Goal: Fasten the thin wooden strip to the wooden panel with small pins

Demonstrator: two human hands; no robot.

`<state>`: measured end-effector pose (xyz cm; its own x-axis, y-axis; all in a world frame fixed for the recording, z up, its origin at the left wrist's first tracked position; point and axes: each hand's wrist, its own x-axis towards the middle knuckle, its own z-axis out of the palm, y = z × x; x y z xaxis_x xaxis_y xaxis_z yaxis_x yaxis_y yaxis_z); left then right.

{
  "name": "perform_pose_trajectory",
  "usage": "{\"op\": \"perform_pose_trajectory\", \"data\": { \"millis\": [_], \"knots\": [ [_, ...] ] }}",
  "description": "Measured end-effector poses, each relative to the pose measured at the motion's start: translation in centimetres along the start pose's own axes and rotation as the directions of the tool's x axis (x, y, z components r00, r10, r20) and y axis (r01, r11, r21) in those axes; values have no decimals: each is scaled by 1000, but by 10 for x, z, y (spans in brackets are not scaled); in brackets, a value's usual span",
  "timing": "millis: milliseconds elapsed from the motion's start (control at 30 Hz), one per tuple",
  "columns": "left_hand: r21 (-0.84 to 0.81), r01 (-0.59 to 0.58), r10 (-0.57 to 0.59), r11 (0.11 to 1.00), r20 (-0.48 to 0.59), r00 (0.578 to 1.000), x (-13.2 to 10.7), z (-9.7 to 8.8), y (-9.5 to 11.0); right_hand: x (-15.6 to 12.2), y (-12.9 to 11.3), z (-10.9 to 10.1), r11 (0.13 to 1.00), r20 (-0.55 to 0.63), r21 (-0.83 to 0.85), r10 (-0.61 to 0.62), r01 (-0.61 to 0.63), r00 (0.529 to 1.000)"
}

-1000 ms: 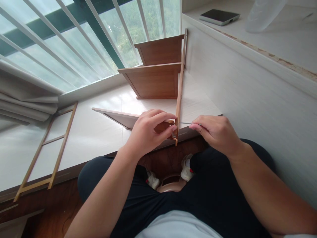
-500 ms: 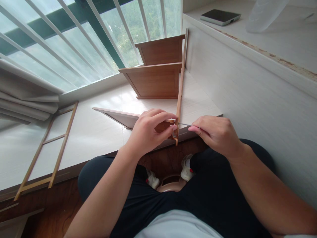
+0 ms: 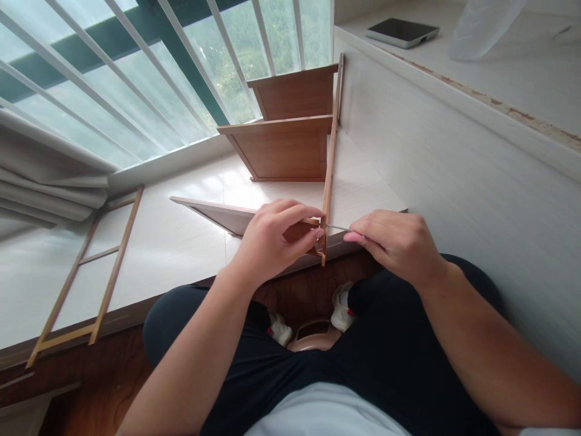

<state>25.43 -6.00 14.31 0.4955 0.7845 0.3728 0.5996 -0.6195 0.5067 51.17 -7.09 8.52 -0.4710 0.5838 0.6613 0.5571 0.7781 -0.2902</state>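
Observation:
A wooden shelf unit stands on the white ledge, its slim side frame (image 3: 331,172) joined to several brown shelf panels. My left hand (image 3: 276,233) closes round the near end of the lowest shelf panel (image 3: 218,213), thumb and fingertips at its joint with the side frame. A small shiny part shows by that thumb, too small to name. Between the fingers of my right hand (image 3: 393,245) is a thin metal hex key (image 3: 338,228). Its tip meets the outer face of the side frame, opposite my left fingertips. The key's other end is hidden in my right hand.
Another ladder-like wooden frame (image 3: 111,272) lies on the white ledge (image 3: 172,242) at left. A phone (image 3: 402,31) and a translucent bottle (image 3: 485,27) rest on the raised counter at right. Window bars and a grey curtain (image 3: 40,163) border the ledge.
My right hand has shifted very slightly with the hex key, whose tip stays at the side frame. My left hand keeps its place on the shelf panel.

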Motion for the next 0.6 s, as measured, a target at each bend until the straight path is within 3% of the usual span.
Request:
{"op": "perform_pose_trajectory", "data": {
  "millis": [367,600],
  "knots": [
    [-6,17,-16,1000,8,1000,0,-1,2,-1,-2,-1,998,47,21,50,-51,998],
    [-2,17,-17,1000,5,1000,-1,-1,0,0,-2,6,989,-38,125,79,-74,996]
  ]
}}
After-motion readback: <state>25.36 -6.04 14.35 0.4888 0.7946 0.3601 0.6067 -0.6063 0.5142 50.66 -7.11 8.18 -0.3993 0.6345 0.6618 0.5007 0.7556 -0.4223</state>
